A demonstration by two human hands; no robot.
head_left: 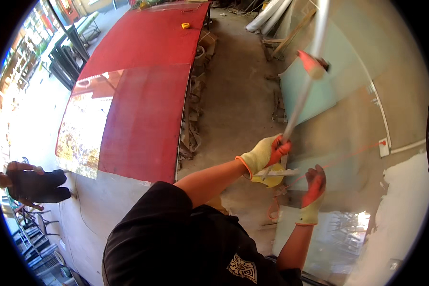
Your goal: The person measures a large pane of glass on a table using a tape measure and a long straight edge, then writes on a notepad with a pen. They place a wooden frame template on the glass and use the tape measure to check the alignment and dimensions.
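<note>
My left hand (268, 153), in a cream and orange-red glove, is closed around the lower part of a long silvery metal bar (298, 107). The bar slants up to the right, with a red fitting (313, 66) partway along it. Below that hand are a yellow rounded thing (271, 177) and a pale flat strip (287, 172). My right hand (314, 188), gloved alike, is raised before the leaning glass with fingers loosely bent; I see nothing in it. An orange cord (350, 153) passes near its fingertips; whether they touch is unclear.
At left stands a long red-covered table (145, 119) with a reflective glass sheet (83, 128) and a small yellow tool (185, 25) on it. Glass sheets (310, 90) lean at the right wall by a socket (384, 148). Another person (35, 185) stands far left.
</note>
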